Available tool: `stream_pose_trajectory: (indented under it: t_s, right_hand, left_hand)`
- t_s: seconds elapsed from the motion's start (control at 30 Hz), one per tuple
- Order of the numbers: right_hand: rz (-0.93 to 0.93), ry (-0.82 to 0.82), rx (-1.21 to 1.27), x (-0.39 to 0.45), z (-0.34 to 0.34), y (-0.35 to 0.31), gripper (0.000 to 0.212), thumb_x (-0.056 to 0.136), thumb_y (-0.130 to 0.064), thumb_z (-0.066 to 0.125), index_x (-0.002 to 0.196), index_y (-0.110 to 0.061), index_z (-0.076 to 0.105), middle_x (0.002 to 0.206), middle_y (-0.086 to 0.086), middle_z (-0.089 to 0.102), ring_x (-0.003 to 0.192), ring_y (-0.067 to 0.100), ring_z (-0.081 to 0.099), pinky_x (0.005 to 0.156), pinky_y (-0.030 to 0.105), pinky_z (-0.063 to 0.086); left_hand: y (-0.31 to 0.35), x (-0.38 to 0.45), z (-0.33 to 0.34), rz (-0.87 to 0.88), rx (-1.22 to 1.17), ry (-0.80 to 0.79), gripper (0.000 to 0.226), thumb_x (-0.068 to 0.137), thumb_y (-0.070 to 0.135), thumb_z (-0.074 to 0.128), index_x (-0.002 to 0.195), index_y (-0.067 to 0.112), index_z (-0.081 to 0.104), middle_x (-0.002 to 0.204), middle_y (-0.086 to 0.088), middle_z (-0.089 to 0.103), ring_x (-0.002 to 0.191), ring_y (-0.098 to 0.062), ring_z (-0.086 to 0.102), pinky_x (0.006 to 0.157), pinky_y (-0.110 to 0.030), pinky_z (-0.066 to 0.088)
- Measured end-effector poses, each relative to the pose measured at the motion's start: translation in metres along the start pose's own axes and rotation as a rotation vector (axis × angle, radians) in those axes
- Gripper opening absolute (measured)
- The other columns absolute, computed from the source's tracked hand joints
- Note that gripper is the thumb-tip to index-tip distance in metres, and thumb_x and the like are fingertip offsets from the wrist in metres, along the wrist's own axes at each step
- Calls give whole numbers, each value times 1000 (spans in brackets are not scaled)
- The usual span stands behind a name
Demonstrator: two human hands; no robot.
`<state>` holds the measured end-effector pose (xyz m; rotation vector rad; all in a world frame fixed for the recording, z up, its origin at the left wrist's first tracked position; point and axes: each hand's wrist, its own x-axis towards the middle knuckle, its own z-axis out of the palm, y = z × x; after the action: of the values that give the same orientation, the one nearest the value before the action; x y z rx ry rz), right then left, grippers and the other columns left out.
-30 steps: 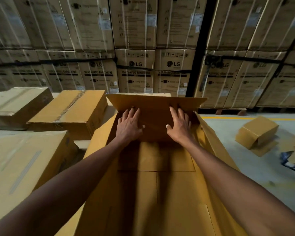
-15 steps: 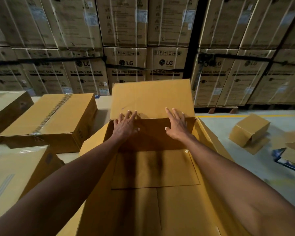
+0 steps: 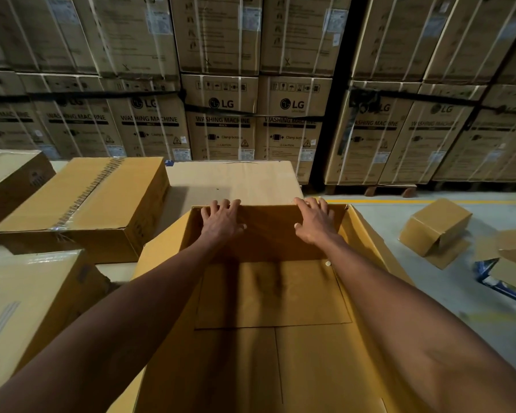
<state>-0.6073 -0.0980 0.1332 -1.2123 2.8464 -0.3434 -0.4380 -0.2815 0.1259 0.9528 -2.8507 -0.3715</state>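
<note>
A large open cardboard box stands in front of me, its inside bottom bare. Both my arms reach across it to the far wall. My left hand lies on the far rim at the left with spread fingers over the top edge and the thumb on the inner wall. At the right of that rim my right hand lies the same way. The far flap no longer stands above the rim; it is out of sight behind the edge.
A pale carton top lies just behind the box. A taped carton and two more cartons crowd the left. A small tipped box and cardboard scraps lie on the floor at right. Stacked washing-machine cartons wall the back.
The far flap swung from leaning inward to upright, then back beyond the rim. Both hands followed it up the far wall to the top edge.
</note>
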Motion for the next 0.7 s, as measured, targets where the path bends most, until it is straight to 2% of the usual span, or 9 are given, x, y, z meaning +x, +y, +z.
stream_pose_trajectory:
  t_s: [0.07, 0.13, 0.37, 0.53, 0.7]
  right_hand:
    - [17, 15, 45, -10, -6, 0, 81, 95, -25, 70, 162, -32, 24, 168, 5, 18, 155, 36, 10, 121, 55, 22]
    - [36, 43, 90, -25, -13, 0, 81, 96, -27, 70, 162, -33, 25, 168, 4, 18, 154, 35, 13, 121, 55, 22]
    - [91, 10, 287, -113, -37, 1, 65, 98, -31, 68, 156, -34, 38, 163, 2, 34, 149, 31, 27, 117, 51, 28]
    - [69, -91, 353, -202, -48, 9, 56, 98, -38, 67, 150, -35, 46, 158, 2, 44, 143, 29, 39, 113, 51, 41]
    - [36, -87, 438, -306, -64, 11, 50, 100, -35, 66, 147, -30, 52, 150, 2, 54, 134, 25, 53, 102, 38, 48]
  left_hand:
    - [2, -8, -6, 0, -22, 6, 84, 92, 49, 67, 158, 24, 23, 163, -12, 26, 152, -40, 17, 119, -67, 16]
    - [6, -23, -14, 10, -22, 23, 80, 92, 50, 66, 157, 22, 27, 162, -12, 28, 150, -40, 21, 117, -66, 21]
    - [29, -117, -41, 40, -68, 24, 66, 96, 55, 59, 151, 22, 42, 158, -9, 39, 146, -35, 33, 115, -62, 28]
    - [50, -223, -45, 54, -156, 52, 68, 97, 55, 56, 153, 21, 38, 157, -7, 42, 145, -31, 36, 115, -59, 30]
    - [68, -322, -42, 32, -242, 44, 60, 97, 54, 56, 148, 23, 46, 151, -5, 49, 140, -27, 44, 114, -59, 35]
